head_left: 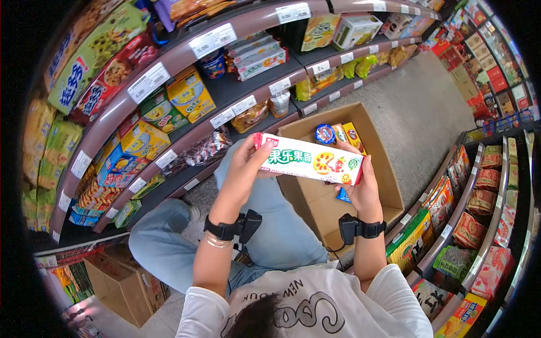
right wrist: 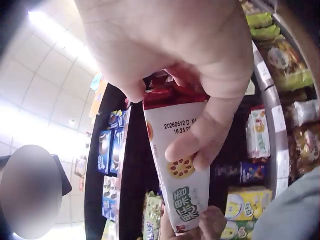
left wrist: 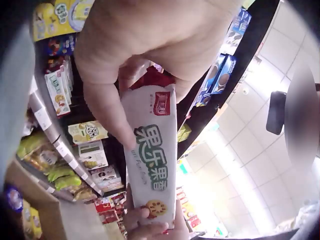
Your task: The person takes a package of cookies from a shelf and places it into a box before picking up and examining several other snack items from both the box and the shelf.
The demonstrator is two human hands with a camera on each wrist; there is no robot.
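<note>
A long white packet of biscuits with red ends and green lettering is held level above the lap. My left hand grips its left end, thumb along the top. At the other end my right hand holds the red tip between thumb and fingers. The left wrist view shows the packet's front with a biscuit picture low on it. A printed date on the packet's side shows in the right wrist view, just beyond the right hand's fingers.
An open cardboard box stands on the floor beyond the packet, with a round blue tub and a yellow pack inside. Similar white packets sit on the curved shelf ahead. Another shelf with snack bags curves round on the right.
</note>
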